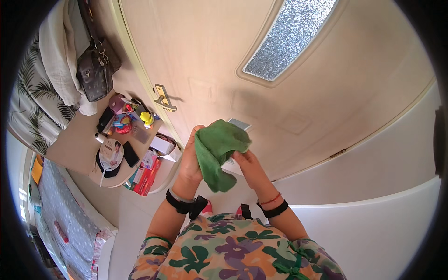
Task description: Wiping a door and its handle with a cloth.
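Observation:
A green cloth (218, 147) hangs bunched between my two hands in the middle of the view, in front of the lower part of a door. My left hand (191, 157) holds its left side, with the fingers partly hidden behind the fabric. At the cloth's right edge, my right hand (247, 166) pinches the fabric between thumb and fingers. One end of the cloth droops downward between the hands. Black bands are strapped around both wrists.
A pale wooden door (196, 70) with a brass-coloured handle (164, 99) stands ahead. At left, a small table (77, 150) holds a round hand fan (112, 154), a dark phone (131, 154) and a yellow duck figure (147, 119). A bed (70, 206) lies at lower left; bags hang above the table.

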`<action>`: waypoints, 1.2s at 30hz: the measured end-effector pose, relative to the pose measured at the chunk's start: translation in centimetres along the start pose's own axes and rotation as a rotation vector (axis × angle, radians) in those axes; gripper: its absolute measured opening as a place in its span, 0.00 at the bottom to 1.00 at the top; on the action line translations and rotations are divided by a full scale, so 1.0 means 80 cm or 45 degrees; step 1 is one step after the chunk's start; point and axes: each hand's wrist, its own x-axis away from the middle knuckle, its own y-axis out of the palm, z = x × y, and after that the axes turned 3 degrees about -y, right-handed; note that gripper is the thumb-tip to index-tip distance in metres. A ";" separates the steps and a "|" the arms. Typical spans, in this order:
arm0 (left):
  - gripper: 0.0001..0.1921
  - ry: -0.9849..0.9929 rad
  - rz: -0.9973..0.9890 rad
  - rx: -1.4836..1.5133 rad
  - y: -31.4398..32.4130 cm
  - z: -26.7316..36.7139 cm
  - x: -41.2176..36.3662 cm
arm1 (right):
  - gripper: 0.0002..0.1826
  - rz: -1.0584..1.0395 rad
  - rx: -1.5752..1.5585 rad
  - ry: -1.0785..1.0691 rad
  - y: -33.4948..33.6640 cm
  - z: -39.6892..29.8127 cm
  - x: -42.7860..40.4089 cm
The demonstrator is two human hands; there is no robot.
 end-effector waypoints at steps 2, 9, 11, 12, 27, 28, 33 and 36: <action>0.07 -0.001 -0.014 -0.027 0.000 0.002 0.000 | 0.26 0.084 -0.227 -0.207 -0.002 -0.011 -0.007; 0.08 0.278 0.132 -0.698 -0.027 0.008 -0.006 | 0.18 0.222 -0.402 -0.136 -0.019 -0.055 -0.013; 0.08 0.259 0.166 -0.786 -0.029 0.011 -0.006 | 0.17 0.214 -0.232 -0.159 -0.026 -0.057 -0.017; 0.10 0.194 0.152 -0.744 -0.029 0.012 -0.006 | 0.15 0.203 -0.066 -0.181 -0.026 -0.058 -0.018; 0.07 0.795 -0.283 -1.925 0.004 0.033 -0.005 | 0.18 0.189 0.483 -0.383 -0.042 -0.130 -0.020; 0.06 0.371 -0.130 -1.600 0.009 0.034 -0.004 | 0.18 0.193 0.481 -0.380 -0.045 -0.122 -0.021; 0.07 -0.058 0.126 -1.132 0.011 0.027 -0.006 | 0.15 0.277 0.579 -0.160 -0.052 -0.083 -0.018; 0.07 -0.052 0.201 -0.921 0.017 0.005 -0.003 | 0.24 0.143 0.650 0.065 -0.044 -0.038 -0.010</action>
